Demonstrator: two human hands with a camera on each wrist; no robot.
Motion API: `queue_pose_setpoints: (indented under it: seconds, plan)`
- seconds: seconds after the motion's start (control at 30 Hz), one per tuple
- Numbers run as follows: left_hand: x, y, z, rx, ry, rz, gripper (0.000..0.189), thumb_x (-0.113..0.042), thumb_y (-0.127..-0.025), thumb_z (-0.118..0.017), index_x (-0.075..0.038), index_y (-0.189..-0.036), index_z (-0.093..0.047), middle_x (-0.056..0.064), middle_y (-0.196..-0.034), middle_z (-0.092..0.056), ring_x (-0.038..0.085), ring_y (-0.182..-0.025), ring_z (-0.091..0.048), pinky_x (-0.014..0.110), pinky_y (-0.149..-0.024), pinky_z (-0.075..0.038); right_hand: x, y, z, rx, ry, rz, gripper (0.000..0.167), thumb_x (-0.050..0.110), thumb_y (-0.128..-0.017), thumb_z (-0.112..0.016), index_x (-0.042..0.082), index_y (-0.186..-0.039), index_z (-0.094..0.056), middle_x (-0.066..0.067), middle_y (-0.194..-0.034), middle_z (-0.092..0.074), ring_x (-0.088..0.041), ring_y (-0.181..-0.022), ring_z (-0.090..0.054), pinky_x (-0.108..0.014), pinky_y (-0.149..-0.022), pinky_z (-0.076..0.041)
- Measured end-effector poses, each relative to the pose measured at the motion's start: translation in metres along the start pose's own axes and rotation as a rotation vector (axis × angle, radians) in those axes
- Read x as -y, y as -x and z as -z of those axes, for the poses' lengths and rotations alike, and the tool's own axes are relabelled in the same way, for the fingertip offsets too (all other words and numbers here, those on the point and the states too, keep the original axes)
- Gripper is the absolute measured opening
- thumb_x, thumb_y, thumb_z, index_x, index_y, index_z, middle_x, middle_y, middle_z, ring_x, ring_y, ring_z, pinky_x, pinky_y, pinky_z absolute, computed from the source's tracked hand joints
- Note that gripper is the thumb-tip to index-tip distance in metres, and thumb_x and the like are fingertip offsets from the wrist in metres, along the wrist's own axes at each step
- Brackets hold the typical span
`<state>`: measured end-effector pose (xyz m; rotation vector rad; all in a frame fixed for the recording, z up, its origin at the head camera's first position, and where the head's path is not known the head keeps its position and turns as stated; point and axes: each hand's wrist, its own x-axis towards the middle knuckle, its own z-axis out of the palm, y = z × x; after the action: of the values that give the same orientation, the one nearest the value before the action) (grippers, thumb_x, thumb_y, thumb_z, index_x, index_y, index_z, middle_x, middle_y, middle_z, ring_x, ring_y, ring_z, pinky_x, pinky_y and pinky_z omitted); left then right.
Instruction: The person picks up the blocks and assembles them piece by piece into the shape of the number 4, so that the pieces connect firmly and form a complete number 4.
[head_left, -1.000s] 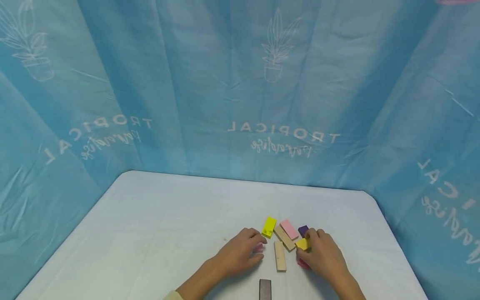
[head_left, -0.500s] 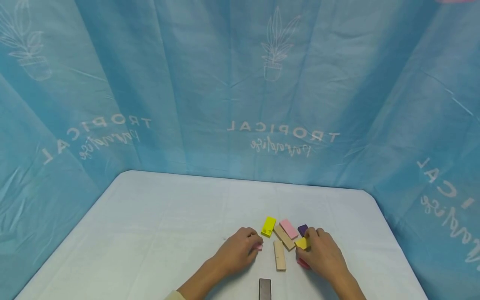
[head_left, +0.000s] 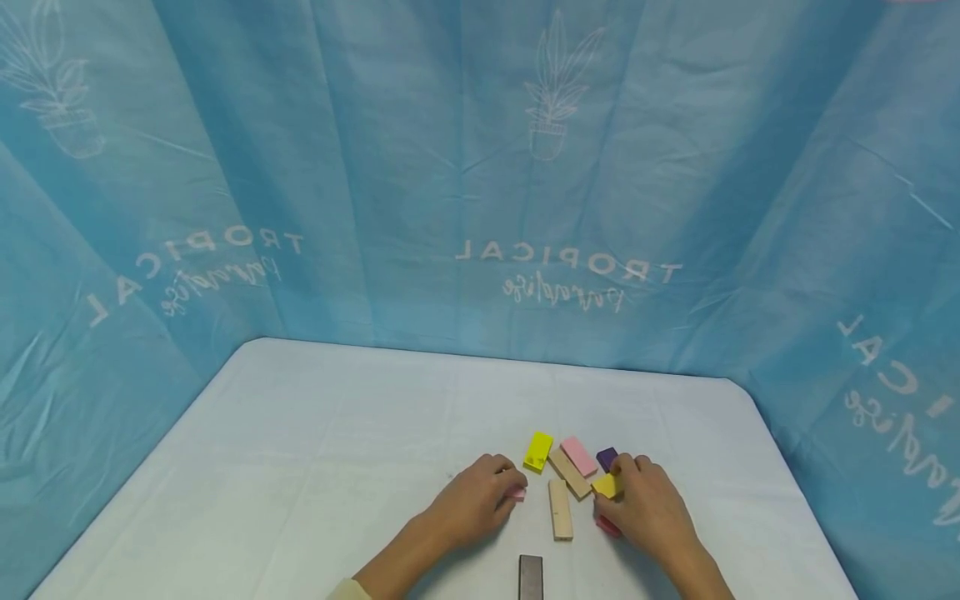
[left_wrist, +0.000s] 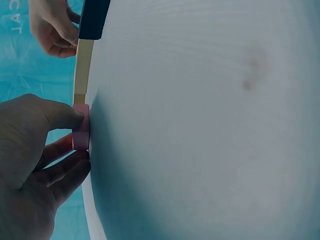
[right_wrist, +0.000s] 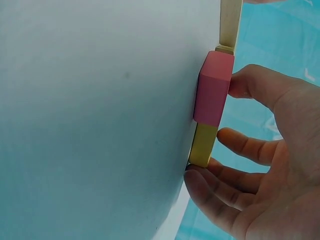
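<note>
1 pink blk point(left_wrist: 81, 127), in L grip point(head_left: 474, 502)

Plenty of bare counter point(head_left: 300, 450) left of the left grip point(head_left: 474, 500), more right of the right grip point(head_left: 649, 510)! But between them a wooden block point(head_left: 560, 511) bars the way, a dark block point(head_left: 531, 577) nearer, a pink block point(head_left: 578, 457) farther back.

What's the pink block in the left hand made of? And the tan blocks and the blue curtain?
Pink block: maybe painted wood or plastic; smooth, matte, even colour. Tan blocks: probably bare wood; matte, pale brown. Blue curtain: thin cloth or plastic, perhaps; soft sheen, hanging in creased folds.
</note>
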<state>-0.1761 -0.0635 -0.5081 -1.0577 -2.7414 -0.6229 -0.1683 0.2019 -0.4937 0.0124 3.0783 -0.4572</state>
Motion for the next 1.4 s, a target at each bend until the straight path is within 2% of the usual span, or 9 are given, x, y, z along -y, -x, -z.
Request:
queue_pose_setpoints:
  seconds: [0.2, 0.53, 0.8, 1.13, 1.27, 1.4]
  plan:
    - [0.000, 0.000, 0.001, -0.005, 0.006, -0.012, 0.011, -0.024, -0.092, -0.066, -0.020, -0.102, -0.069, -0.005, -0.106, -0.060, 0.009, -0.095, -0.054, 0.026, -0.083, -0.048, -0.001, 0.001, 0.003, -0.025, -0.001, 0.011, 0.049, 0.034, -0.069, -0.083, 0.008, -0.105, -0.061, -0.006, -0.088, -0.051, -0.022, -0.078, -0.046, -0.039, -0.073, -0.050]
    - [0.000, 0.000, 0.001, 0.031, 0.023, 0.008, 0.013, -0.024, -0.093, -0.065, -0.019, -0.104, -0.069, -0.005, -0.105, -0.059, 0.009, -0.094, -0.053, 0.027, -0.084, -0.048, 0.002, 0.003, 0.003, -0.044, 0.002, 0.024, 0.048, 0.034, -0.069, -0.082, 0.009, -0.105, -0.062, -0.006, -0.090, -0.052, -0.022, -0.079, -0.046, -0.040, -0.074, -0.050]
    - [0.002, 0.001, 0.001, 0.018, 0.026, -0.012, 0.013, -0.024, -0.093, -0.065, -0.019, -0.104, -0.069, -0.006, -0.104, -0.059, 0.008, -0.094, -0.053, 0.026, -0.084, -0.047, 0.012, 0.008, 0.009, -0.063, -0.005, 0.061, 0.049, 0.035, -0.069, -0.081, 0.010, -0.107, -0.063, -0.010, -0.105, -0.057, -0.025, -0.091, -0.051, -0.048, -0.084, -0.049]
    - [0.003, 0.001, 0.002, 0.015, 0.032, 0.002, 0.012, -0.022, -0.093, -0.066, -0.019, -0.103, -0.070, -0.005, -0.103, -0.059, 0.009, -0.092, -0.053, 0.026, -0.082, -0.048, 0.027, 0.016, 0.010, -0.139, -0.017, 0.173, 0.045, 0.036, -0.070, -0.080, 0.013, -0.104, -0.062, -0.006, -0.108, -0.057, -0.022, -0.091, -0.052, -0.043, -0.084, -0.049]
    - [0.003, 0.001, 0.002, 0.025, 0.033, 0.022, 0.012, -0.024, -0.093, -0.065, -0.019, -0.103, -0.070, -0.005, -0.104, -0.059, 0.009, -0.094, -0.053, 0.027, -0.084, -0.047, 0.035, 0.020, 0.009, -0.129, -0.007, 0.205, 0.045, 0.036, -0.070, -0.080, 0.016, -0.106, -0.062, -0.006, -0.112, -0.057, -0.023, -0.099, -0.054, -0.044, -0.087, -0.048]
    - [0.003, 0.001, 0.002, 0.033, 0.035, 0.043, 0.012, -0.025, -0.093, -0.065, -0.020, -0.103, -0.070, -0.005, -0.105, -0.058, 0.009, -0.095, -0.053, 0.027, -0.084, -0.048, 0.043, 0.025, 0.009, -0.112, -0.009, 0.226, 0.044, 0.037, -0.069, -0.081, 0.019, -0.105, -0.062, -0.002, -0.112, -0.056, -0.020, -0.097, -0.053, -0.042, -0.086, -0.049]
